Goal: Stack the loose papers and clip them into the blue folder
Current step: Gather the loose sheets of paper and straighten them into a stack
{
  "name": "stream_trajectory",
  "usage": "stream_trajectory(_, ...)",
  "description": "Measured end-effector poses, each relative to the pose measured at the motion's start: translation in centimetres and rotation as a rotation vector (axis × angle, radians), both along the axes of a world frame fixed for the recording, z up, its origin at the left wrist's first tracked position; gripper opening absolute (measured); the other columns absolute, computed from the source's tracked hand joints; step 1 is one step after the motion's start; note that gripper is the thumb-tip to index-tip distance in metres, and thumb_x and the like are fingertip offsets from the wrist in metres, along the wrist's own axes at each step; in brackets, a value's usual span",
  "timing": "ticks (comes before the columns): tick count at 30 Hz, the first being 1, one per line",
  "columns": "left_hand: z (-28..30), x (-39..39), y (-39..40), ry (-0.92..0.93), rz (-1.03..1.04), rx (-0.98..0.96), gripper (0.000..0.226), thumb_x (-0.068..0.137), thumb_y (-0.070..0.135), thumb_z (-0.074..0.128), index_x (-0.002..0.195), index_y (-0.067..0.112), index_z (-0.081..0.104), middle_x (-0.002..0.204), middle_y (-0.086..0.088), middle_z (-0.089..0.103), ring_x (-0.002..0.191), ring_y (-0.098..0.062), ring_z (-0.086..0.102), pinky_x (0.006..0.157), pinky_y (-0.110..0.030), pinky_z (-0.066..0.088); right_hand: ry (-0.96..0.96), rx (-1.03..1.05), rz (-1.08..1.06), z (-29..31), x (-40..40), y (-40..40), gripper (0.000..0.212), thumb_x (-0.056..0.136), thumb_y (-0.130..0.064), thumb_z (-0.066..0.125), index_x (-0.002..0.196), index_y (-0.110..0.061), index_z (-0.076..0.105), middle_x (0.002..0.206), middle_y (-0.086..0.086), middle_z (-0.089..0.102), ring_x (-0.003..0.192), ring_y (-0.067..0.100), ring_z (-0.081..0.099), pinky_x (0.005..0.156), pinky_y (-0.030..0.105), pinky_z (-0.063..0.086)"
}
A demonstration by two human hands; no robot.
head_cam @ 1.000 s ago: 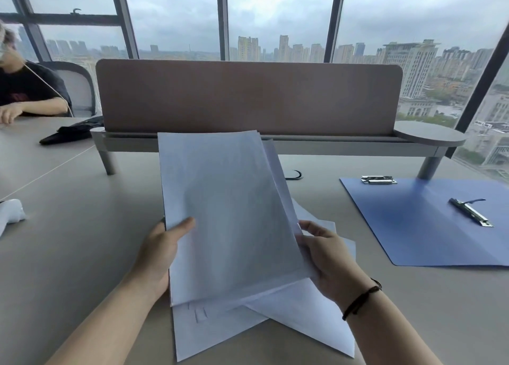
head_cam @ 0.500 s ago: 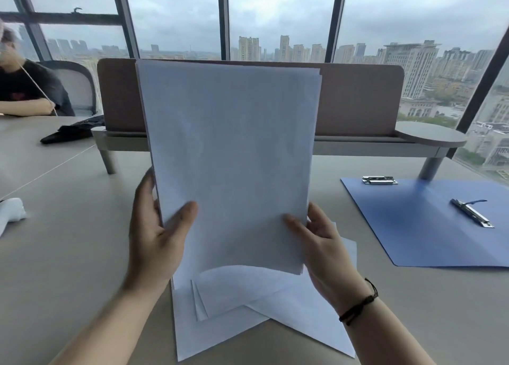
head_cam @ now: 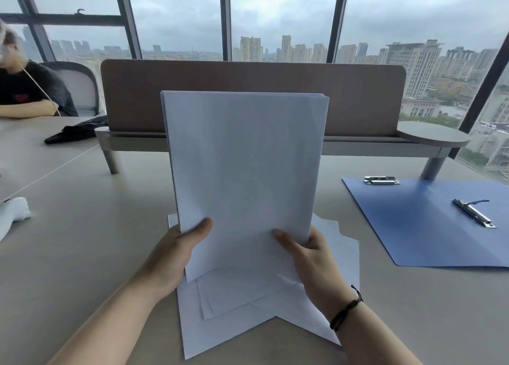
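Observation:
A stack of white papers (head_cam: 245, 172) stands upright on its bottom edge over the desk in front of me. My left hand (head_cam: 176, 251) grips its lower left side, thumb on the front. My right hand (head_cam: 308, 254) grips the lower right side, thumb also on the front. Under the stack several loose white sheets (head_cam: 248, 318) lie fanned on the desk. The blue folder (head_cam: 429, 227) lies open flat to the right, with one metal clip (head_cam: 475, 213) on its inside and another metal clip (head_cam: 381, 180) at its far left corner.
A brown divider panel (head_cam: 248, 89) on a grey shelf crosses the desk behind the papers. A person (head_cam: 24, 89) sits at the far left beside a black cloth (head_cam: 74, 130). A white object (head_cam: 13, 213) lies at the left edge. Windows lie beyond.
The stack went from tilted and spread to upright, then dropped lower with its edges squared. Both hands slid down to its bottom corners.

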State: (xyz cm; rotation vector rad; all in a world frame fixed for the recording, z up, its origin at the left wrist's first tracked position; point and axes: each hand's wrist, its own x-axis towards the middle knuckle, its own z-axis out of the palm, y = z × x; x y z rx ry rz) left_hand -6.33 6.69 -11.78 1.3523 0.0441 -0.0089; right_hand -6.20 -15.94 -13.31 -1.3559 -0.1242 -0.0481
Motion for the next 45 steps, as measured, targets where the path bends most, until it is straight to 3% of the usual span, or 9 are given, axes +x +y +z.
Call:
stream_trajectory(7, -0.7, 0.6, 0.0, -0.166, 0.211, 0.266, 0.017, 0.098, 0.015, 0.060, 0.106, 0.022, 0.073, 0.101, 0.016, 0.078, 0.103, -0.005, 0.071, 0.092, -0.025, 0.049, 0.003, -0.055, 0.006, 0.4, 0.1, -0.1, 0.025, 0.104, -0.022, 0.051, 0.102, -0.011, 0.074, 0.101, 0.010, 0.077, 0.089, 0.017, 0.070, 0.078, 0.033, 0.056)
stream_trajectory(12, -0.3, 1.6, 1.3, -0.107, 0.397, 0.004, 0.014, 0.098, 0.017, 0.060, 0.104, 0.018, 0.073, 0.098, 0.007, 0.078, 0.091, -0.014, 0.074, 0.077, -0.030, 0.057, -0.017, -0.113, -0.181, 0.8, 0.8, -1.0, 0.023, 0.103, -0.020, 0.054, 0.098, -0.018, 0.076, 0.086, 0.008, 0.080, 0.080, 0.023, 0.075, 0.074, 0.035, 0.058)
stream_trajectory(15, 0.1, 1.7, 2.7, 0.030, 0.342, -0.255, 0.021, 0.098, 0.023, 0.059, 0.110, 0.014, 0.074, 0.109, -0.003, 0.078, 0.093, -0.019, 0.076, 0.069, -0.032, 0.062, -0.019, -0.575, -0.377, 0.3, 1.4, -2.3, 0.010, 0.096, -0.035, 0.063, 0.101, -0.031, 0.071, 0.092, -0.005, 0.079, 0.090, 0.015, 0.072, 0.072, 0.031, 0.052)
stream_trajectory(18, 0.5, 1.1, 2.4, 0.175, 0.162, -0.433, 0.041, 0.100, 0.024, 0.051, 0.077, 0.011, 0.081, 0.077, -0.006, 0.078, 0.059, -0.014, 0.073, 0.048, -0.021, 0.056, 0.090, -1.073, -0.299, -0.1, 1.1, -2.6, 0.063, 0.086, -0.064, 0.061, 0.138, -0.030, 0.053, 0.132, -0.006, 0.064, 0.126, 0.017, 0.057, 0.096, 0.033, 0.047)
stream_trajectory(21, 0.3, 0.8, 1.6, 0.215, 0.106, -0.455, 0.059, 0.101, 0.019, 0.047, 0.049, 0.012, 0.074, 0.046, -0.001, 0.063, 0.033, -0.011, 0.058, 0.033, -0.016, 0.044, 0.098, -1.333, -0.149, -0.5, 0.7, -2.0, 0.097, 0.078, -0.082, 0.051, 0.154, -0.024, 0.030, 0.155, -0.006, 0.042, 0.146, 0.018, 0.033, 0.119, 0.037, 0.026)
stream_trajectory(35, -0.6, 1.4, 0.7, 0.291, 0.117, -0.458, 0.049, 0.098, 0.013, 0.055, 0.056, 0.010, 0.079, 0.069, -0.007, 0.077, 0.052, -0.020, 0.072, 0.051, -0.034, 0.062, 0.018, -1.299, -0.072, 0.3, 0.0, -0.8, 0.094, 0.082, -0.075, 0.055, 0.157, -0.028, 0.022, 0.147, -0.008, 0.053, 0.139, 0.018, 0.042, 0.112, 0.037, 0.034)
stream_trajectory(38, -0.8, 1.5, 1.0, 0.296, 0.136, -0.472, 0.039, 0.098, 0.012, 0.056, 0.069, 0.009, 0.082, 0.076, -0.009, 0.078, 0.057, -0.022, 0.074, 0.063, -0.042, 0.061, -0.026, -1.390, -0.008, 0.1, -0.4, -0.7, 0.108, 0.071, -0.087, 0.052, 0.157, -0.033, 0.017, 0.152, -0.011, 0.047, 0.144, 0.015, 0.036, 0.120, 0.040, 0.024)
stream_trajectory(41, -0.7, 1.4, 0.9, 0.300, 0.148, -0.426, 0.020, 0.096, 0.014, 0.058, 0.105, 0.008, 0.075, 0.092, -0.011, 0.079, 0.071, -0.026, 0.076, 0.076, -0.051, 0.057, -0.042, -1.400, 0.081, -0.1, -0.8, -0.5, 0.120, 0.062, -0.091, 0.056, 0.158, -0.035, 0.011, 0.160, -0.014, 0.031, 0.152, 0.010, 0.020, 0.125, 0.047, 0.007)
stream_trajectory(45, -1.0, 1.5, 0.8, 0.291, 0.115, -0.405, 0.031, 0.098, 0.014, 0.057, 0.080, 0.008, 0.082, 0.087, -0.012, 0.079, 0.065, -0.028, 0.076, 0.073, -0.053, 0.054, -0.069, -1.428, 0.176, -0.4, -0.8, -0.5, 0.127, 0.056, -0.093, 0.058, 0.157, -0.040, 0.004, 0.168, -0.005, 0.013, 0.156, 0.016, 0.002, 0.125, 0.048, 0.000)
